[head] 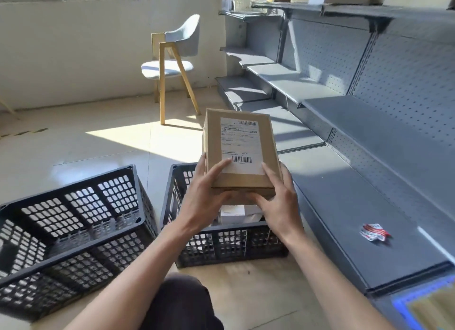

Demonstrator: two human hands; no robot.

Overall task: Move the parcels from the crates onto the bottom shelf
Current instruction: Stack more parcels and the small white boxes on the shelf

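Note:
I hold a brown cardboard parcel (pixel 240 154) with a white shipping label above the right black crate (pixel 221 243). My left hand (pixel 204 196) grips its near left corner, thumb on the label. My right hand (pixel 278 201) grips the near right corner, thumb on top. Inside that crate, under the parcel, a white parcel (pixel 232 213) and a pale wrapped one show partly. The left black crate (pixel 69 231) looks empty. The grey bottom shelf (pixel 344 211) runs along the right.
A crumpled red and white wrapper (pixel 374 232) lies on the bottom shelf. Higher grey shelves (pixel 290 80) step up along a pegboard back. A wooden chair (pixel 172 66) with a pale seat stands behind the crates. My dark-clad knee (pixel 182 302) is at the bottom.

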